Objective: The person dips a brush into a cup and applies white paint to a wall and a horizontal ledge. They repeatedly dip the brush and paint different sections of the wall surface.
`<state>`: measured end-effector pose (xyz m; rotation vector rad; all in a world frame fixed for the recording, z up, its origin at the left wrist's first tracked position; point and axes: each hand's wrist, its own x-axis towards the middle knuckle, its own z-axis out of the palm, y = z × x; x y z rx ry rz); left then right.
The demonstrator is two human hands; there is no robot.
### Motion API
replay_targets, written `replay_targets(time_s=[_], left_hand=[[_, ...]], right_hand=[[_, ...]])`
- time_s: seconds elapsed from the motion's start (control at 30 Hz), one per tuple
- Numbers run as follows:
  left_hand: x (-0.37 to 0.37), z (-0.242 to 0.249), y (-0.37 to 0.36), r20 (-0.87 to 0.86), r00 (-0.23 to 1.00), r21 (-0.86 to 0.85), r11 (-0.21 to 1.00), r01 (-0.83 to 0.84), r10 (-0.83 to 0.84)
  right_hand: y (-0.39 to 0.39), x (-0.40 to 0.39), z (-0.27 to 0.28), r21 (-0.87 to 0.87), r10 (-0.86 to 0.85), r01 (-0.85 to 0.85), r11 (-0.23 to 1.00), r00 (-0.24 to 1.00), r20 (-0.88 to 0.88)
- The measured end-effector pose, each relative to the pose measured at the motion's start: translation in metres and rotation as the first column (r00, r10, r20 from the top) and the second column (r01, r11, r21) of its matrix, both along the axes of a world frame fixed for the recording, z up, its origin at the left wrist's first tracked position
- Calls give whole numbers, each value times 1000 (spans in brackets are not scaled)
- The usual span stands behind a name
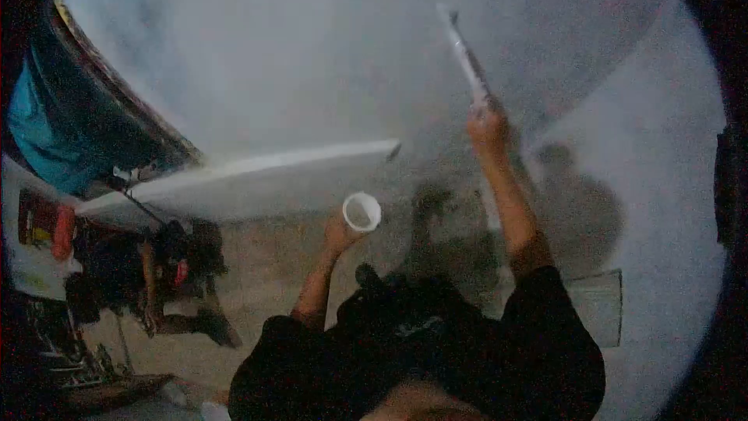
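My left hand point(336, 234) is wrapped round a white cup point(377, 212), whose round open rim faces up toward me. Higher up and to the right, my right hand point(489, 126) grips a long, thin, pale brush-like tool point(466, 58) by its lower end. The tool slants up to the left, its blurred tip overlapping the pale wall point(312, 54). Low light hides the detail of its tip and the inside of the cup.
A white ledge point(304, 157) juts along the wall to the left, ending near the middle. Blue-green cloth point(47, 129) hangs by a dark-edged opening at far left. Below it are dark shapes and what looks like another person's arm point(148, 273). A panel point(596, 304) stands lower right.
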<state>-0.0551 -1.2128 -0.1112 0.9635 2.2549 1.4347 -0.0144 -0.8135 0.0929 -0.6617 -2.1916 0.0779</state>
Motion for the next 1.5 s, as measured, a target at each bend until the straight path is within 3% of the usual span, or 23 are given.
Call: replay_targets(time_s=[0.07, 0.23, 0.3, 0.33, 0.4, 0.53, 0.57, 0.6, 0.7, 0.73, 0.77, 0.8, 0.83, 0.87, 0.97, 1.07, 1.1, 1.17, 1.2, 1.27, 1.37, 1.47, 1.5], left_hand=[[11, 6, 5, 26, 1000, -12, 1000, 7, -6], [-14, 32, 17, 99, 995, -29, 1000, -9, 12], [-34, 27, 20, 86, 996, -93, 995, -31, 39], [-38, 15, 19, 12, 998, -198, 978, -62, 66], [-32, -5, 19, -63, 995, -305, 948, -93, 77], [-12, 14, 41, 27, 999, -101, 994, 27, -24], [-5, 13, 51, 27, 999, -108, 993, 42, -39], [3, 14, 62, -136, 977, -325, 939, 115, -166], [16, 5, 81, -166, 911, -438, 856, 275, -377], [23, -20, 85, -380, 847, -351, 906, 239, -371], [30, -44, 87, -572, 749, -251, 941, 229, -335], [42, -5, 97, -66, 913, -276, 886, 372, -403], [47, -23, 99, -51, 905, -285, 875, 392, -422], [47, -56, 101, 100, 914, -30, 917, 397, -392], [52, -99, 107, 288, 860, 257, 899, 355, -422], [66, -80, 112, 296, 881, 117, 929, 351, -370], [69, -72, 116, 325, 873, 94, 931, 352, -363], [79, -23, 125, -207, 885, -56, 908, 416, -418], [84, -37, 130, -201, 890, -49, 912, 407, -408], [75, -76, 134, 0, 917, -193, 900, 392, -399], [83, -52, 143, -14, 900, -168, 888, 428, -436], [74, -95, 164, 3, 871, -62, 870, 490, -491], [72, -102, 168, 44, 841, -52, 840, 541, -539]], right_hand=[[-20, 28, -68, -137, -18, 44, 990, 982, 186], [-51, 57, -98, -510, 236, -118, 852, 957, 172], [-52, 65, -128, -801, 367, -146, 581, 925, 98], [-64, 77, -125, -809, 370, -138, 572, 923, 104], [-80, 119, -111, -903, 479, -159, 398, 876, 57], [-108, 183, -67, -914, 564, -84, 397, 808, 171], [-125, 190, -44, -895, 568, 11, 445, 770, 292], [-134, 193, -29, -866, 575, 106, 488, 708, 411], [-150, 212, -71, -834, 500, -47, 550, 818, 284], [-157, 210, -84, -739, 445, -52, 672, 826, 347], [-160, 212, -92, -750, 435, -37, 660, 833, 342], [-169, 208, -79, -770, 441, -43, 636, 840, 317], [-177, 206, -66, -787, 446, -49, 615, 845, 296], [-183, 206, -62, -794, 433, -36, 607, 853, 292], [-186, 212, -58, -848, 449, -100, 520, 877, 171], [-176, 221, -65, -817, 515, -229, 530, 852, 96], [-167, 227, -69, -746, 556, -288, 600, 821, 131], [-151, 231, -77, -667, 598, -349, 659, 780, 182], [-141, 235, -80, -688, 631, -317, 653, 730, 262], [-129, 227, -94, -695, 669, -292, 657, 652, 358], [-102, 213, -125, -730, 729, -359, 582, 628, 273], [-80, 201, -161, -880, 778, -173, 442, 563, 280], [-69, 203, -184, -864, 758, -118, 489, 548, 354]])
